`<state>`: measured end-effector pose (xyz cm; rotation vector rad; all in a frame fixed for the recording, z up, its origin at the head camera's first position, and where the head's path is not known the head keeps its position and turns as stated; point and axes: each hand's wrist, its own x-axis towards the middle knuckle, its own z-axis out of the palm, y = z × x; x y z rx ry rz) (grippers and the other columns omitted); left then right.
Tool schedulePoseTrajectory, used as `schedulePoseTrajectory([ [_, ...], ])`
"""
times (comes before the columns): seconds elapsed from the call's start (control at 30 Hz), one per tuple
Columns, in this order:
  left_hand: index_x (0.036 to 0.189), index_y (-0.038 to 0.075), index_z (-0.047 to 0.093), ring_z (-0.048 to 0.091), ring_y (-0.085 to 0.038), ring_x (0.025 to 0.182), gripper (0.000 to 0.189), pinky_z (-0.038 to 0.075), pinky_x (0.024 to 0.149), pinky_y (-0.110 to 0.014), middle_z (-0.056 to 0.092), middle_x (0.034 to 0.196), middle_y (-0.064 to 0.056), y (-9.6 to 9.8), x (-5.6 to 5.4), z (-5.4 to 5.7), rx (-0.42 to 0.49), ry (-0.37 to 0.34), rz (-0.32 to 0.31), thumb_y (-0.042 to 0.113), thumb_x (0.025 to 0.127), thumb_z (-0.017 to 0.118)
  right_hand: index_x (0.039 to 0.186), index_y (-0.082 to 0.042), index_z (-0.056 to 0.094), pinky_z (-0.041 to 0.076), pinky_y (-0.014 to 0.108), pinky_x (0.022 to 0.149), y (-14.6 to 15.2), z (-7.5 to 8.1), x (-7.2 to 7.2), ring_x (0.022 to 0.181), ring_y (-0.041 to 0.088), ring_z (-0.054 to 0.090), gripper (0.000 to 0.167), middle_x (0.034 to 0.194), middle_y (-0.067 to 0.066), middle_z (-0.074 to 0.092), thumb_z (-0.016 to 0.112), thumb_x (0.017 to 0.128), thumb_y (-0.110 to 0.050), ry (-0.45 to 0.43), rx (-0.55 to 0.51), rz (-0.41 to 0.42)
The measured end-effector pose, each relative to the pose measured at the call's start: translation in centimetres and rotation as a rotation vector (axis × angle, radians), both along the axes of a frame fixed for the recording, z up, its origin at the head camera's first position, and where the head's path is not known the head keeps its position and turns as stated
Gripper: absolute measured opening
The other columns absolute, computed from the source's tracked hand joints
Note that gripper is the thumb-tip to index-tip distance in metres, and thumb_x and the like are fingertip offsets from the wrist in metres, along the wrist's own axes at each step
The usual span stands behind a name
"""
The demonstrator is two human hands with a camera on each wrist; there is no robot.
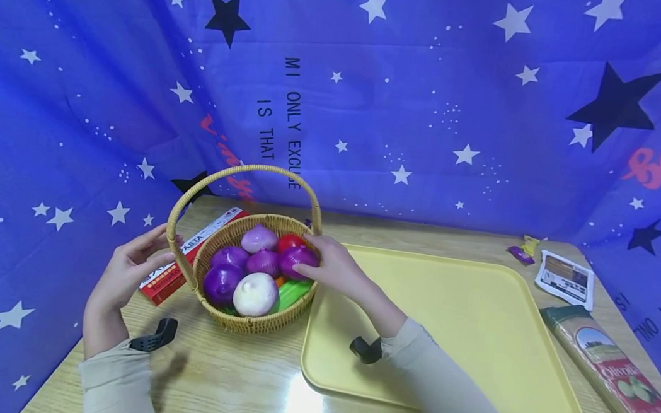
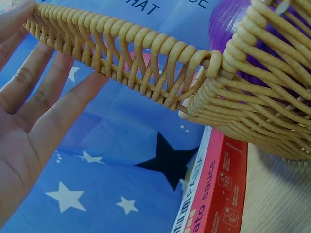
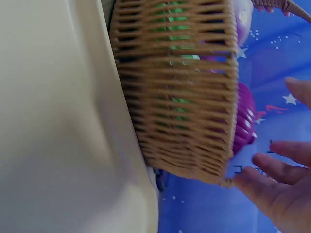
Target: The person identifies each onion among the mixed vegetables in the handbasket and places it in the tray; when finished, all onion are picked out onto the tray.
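Note:
A wicker basket (image 1: 261,325) with a tall arched handle (image 2: 131,53) stands on the table, full of toy-like produce. Inside are several purple onions (image 1: 263,262), a white onion (image 1: 255,295), a red tomato (image 1: 291,242) and a green vegetable (image 1: 292,294). My left hand (image 1: 133,270) is at the handle's left side, its fingers extended and fingertips at the wicker. Over the basket's right rim, my right hand (image 1: 335,263) has its fingers near the handle's base and its thumb apart, beside an onion (image 3: 244,119). Whether it touches the onion is unclear.
A red pasta sauce box (image 1: 167,282) lies behind the basket's left side. Right of the basket is a yellow tray (image 1: 454,328), under my right forearm. Farther right lie a long pasta packet (image 1: 610,369), a white pouch (image 1: 566,279) and small wrapped sweets (image 1: 523,250).

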<state>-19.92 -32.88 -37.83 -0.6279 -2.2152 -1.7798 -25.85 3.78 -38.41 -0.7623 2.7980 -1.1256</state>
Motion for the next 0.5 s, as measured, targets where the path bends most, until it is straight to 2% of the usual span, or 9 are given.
schedulePoseTrajectory([
  [0.17, 0.139, -0.006, 0.040, 0.062, 0.000, 0.106, 0.053, 0.050, 0.088, -0.011, 0.067, 0.115, 0.008, -0.2, -0.1, 0.1, -0.005, 0.003, -0.005, -0.012, 0.088, 0.053, 0.138, -0.003, 0.045, 0.045, 0.048, 0.103, -1.2, -1.0, -0.4, 0.126, 0.035, 0.050, 0.070, 0.137, 0.019, 0.051, 0.072, 0.081, -0.035, -0.027, -0.108, -0.031],
  [0.33, 0.139, -0.004, 0.041, 0.063, 0.000, 0.105, 0.053, 0.050, 0.087, -0.011, 0.068, 0.114, 0.007, -0.2, 0.0, 0.1, -0.003, 0.001, 0.001, -0.012, 0.088, 0.053, 0.139, -0.002, 0.043, 0.051, 0.045, 0.097, -2.2, -2.1, -0.5, 0.116, 0.034, 0.058, 0.072, 0.131, 0.019, 0.056, 0.072, 0.081, -0.032, -0.075, -0.121, -0.042],
  [0.5, 0.139, -0.003, 0.041, 0.062, -0.001, 0.106, 0.052, 0.050, 0.087, -0.011, 0.067, 0.113, 0.008, -0.1, 0.0, 0.1, -0.005, 0.003, -0.010, -0.011, 0.089, 0.053, 0.139, -0.001, 0.041, 0.048, 0.046, 0.099, -2.8, -2.5, -0.4, 0.116, 0.034, 0.058, 0.073, 0.128, 0.019, 0.057, 0.075, 0.078, -0.024, -0.086, -0.155, -0.076],
])
